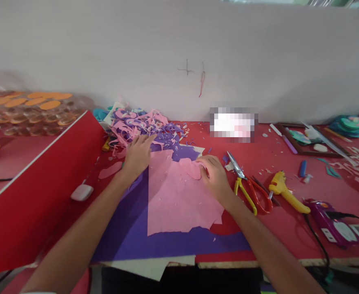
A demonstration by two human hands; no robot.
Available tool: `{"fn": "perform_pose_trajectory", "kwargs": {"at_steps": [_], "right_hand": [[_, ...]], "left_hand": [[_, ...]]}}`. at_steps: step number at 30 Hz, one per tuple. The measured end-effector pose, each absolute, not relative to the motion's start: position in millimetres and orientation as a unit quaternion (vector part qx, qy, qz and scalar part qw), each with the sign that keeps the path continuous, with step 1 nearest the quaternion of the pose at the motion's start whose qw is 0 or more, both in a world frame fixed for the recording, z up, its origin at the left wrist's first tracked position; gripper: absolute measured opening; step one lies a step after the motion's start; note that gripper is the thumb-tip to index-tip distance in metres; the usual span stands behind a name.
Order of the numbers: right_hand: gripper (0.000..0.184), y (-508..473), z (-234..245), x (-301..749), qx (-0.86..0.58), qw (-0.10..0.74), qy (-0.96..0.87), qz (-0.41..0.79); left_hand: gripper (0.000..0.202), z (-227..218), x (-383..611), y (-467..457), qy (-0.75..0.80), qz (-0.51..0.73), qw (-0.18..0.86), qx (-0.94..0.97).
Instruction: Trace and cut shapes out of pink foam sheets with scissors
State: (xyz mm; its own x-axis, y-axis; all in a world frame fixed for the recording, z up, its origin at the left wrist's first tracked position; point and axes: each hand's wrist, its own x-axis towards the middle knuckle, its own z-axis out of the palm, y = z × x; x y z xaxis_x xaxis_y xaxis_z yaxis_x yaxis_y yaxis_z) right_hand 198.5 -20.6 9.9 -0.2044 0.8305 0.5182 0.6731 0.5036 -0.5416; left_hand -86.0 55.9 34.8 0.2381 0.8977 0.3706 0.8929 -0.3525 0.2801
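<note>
A large pink felt-like sheet with ragged edges lies over a purple sheet in front of me. On its upper part is a small rounded pink cut-out, pinched at its right end by my right hand. My left hand rests with fingers stretched out at the edge of a heap of pink and purple scraps; its fingertips touch the scraps. Another pink cut-out sits left of my left wrist. Scissors with one yellow and one red handle lie open beside my right hand.
A red upright panel closes off the left side, with a white puck-like object near it. To the right are a yellow glue gun, a purple power strip with cords, and a dark-framed tray. A wall stands behind.
</note>
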Motion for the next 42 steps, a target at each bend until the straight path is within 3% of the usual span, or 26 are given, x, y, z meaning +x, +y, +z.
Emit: {"fn": "perform_pose_trajectory", "kwargs": {"at_steps": [4,9,15,20,25,28,31,38,42], "right_hand": [[0.025,-20,9,199,-0.500,0.377,-0.774,0.094],[0.021,-20,5,201,-0.532,0.350,-0.763,0.108],[0.019,-23,9,200,-0.548,0.294,-0.776,0.105],[0.031,-23,6,195,-0.539,0.245,-0.800,0.097],[0.033,-24,4,195,-0.525,0.233,-0.814,0.083],[0.025,-24,5,195,-0.526,0.215,-0.820,0.069],[0.021,-23,5,194,-0.537,0.209,-0.815,0.063],[0.024,-25,5,193,-0.558,0.202,-0.804,0.043],[0.025,-25,6,193,-0.557,0.203,-0.803,0.051]], "left_hand": [[0.026,35,-105,62,0.621,0.110,-0.011,0.776],[0.008,21,-99,66,0.566,0.116,0.067,0.813],[0.018,24,-98,68,0.577,0.251,0.030,0.777],[0.036,24,-66,44,0.554,0.257,-0.042,0.791],[0.027,26,-39,23,0.448,0.192,0.080,0.870],[0.012,29,-37,22,0.413,0.122,0.182,0.884],[0.008,27,-32,19,0.360,0.104,0.217,0.901],[0.016,17,-34,18,0.315,0.095,0.118,0.937],[0.023,12,-69,45,0.502,0.120,-0.010,0.857]]}}
